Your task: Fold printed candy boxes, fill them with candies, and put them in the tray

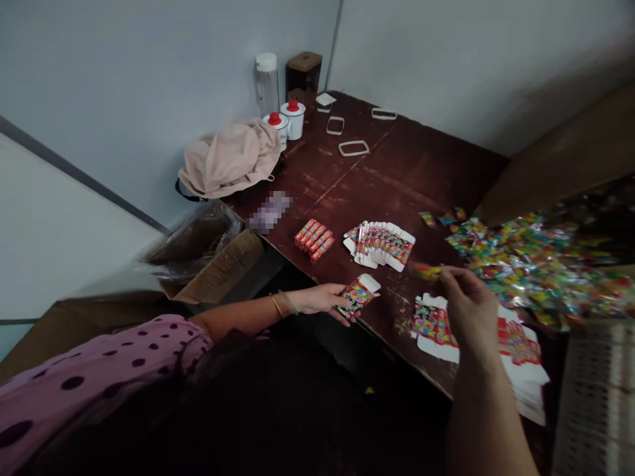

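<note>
My left hand (331, 301) grips a small red printed box (356, 295) with its white end flap up, at the table's front edge. Between the fingertips of my right hand (466, 297) is a small yellow-and-orange wrapped candy (425, 270), slightly blurred. Beneath and around my right wrist lie flat red-and-white cartons (433, 324), partly hidden by it. A fanned row of cartons (381, 243) with white flaps sits just beyond my hands. Left of that row, several closed red boxes (313, 239) stand side by side. A large heap of colourful wrapped candies (536, 258) spreads on the right.
Several loose candies (444, 217) lie near the heap. At the back are white rubber-band-like loops (354, 148), lidded mugs (294, 122), a clear bottle (268, 86) and a pink cloth bag (231, 158). An open cardboard box (218, 264) stands left; a white plastic crate (592, 396) is at right.
</note>
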`<move>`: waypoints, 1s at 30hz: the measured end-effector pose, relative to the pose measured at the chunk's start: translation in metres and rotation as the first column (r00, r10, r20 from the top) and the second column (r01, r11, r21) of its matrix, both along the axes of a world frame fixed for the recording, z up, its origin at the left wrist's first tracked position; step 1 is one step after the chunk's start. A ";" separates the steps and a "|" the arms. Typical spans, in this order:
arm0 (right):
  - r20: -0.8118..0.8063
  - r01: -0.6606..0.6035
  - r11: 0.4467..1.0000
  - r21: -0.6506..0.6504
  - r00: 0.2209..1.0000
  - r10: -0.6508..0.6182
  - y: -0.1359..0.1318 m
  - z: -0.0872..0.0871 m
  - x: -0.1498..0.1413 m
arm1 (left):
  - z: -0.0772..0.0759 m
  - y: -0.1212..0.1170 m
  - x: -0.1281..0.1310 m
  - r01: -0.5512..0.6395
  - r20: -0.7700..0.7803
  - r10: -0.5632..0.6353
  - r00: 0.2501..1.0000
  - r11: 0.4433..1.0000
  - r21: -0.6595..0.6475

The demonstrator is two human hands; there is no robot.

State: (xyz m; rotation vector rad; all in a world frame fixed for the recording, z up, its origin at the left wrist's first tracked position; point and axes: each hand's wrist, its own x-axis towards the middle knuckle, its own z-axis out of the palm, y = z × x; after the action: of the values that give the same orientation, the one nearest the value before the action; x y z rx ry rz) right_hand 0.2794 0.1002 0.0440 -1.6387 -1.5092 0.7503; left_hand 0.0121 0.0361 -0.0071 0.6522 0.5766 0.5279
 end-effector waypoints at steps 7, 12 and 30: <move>0.175 -0.242 0.970 -0.031 0.954 0.244 -0.075 0.018 -0.055 | 0.007 -0.014 0.012 0.108 -0.093 -0.100 0.991 0.991 0.084; 0.260 -0.284 0.944 0.166 0.936 0.236 -0.086 -0.002 -0.070 | 0.011 -0.022 0.011 0.125 -0.167 -0.098 0.981 0.979 0.160; -0.467 -0.328 0.894 -0.305 0.870 0.160 -0.108 -0.029 -0.087 | 0.022 -0.010 0.006 0.336 -0.499 -0.175 0.849 0.907 0.253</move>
State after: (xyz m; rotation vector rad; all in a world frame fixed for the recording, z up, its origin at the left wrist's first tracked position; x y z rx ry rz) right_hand 0.1927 -0.0075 0.0149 -1.4144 -1.3128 1.5235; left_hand 0.0182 0.0259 0.0153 1.1830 0.8458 0.2041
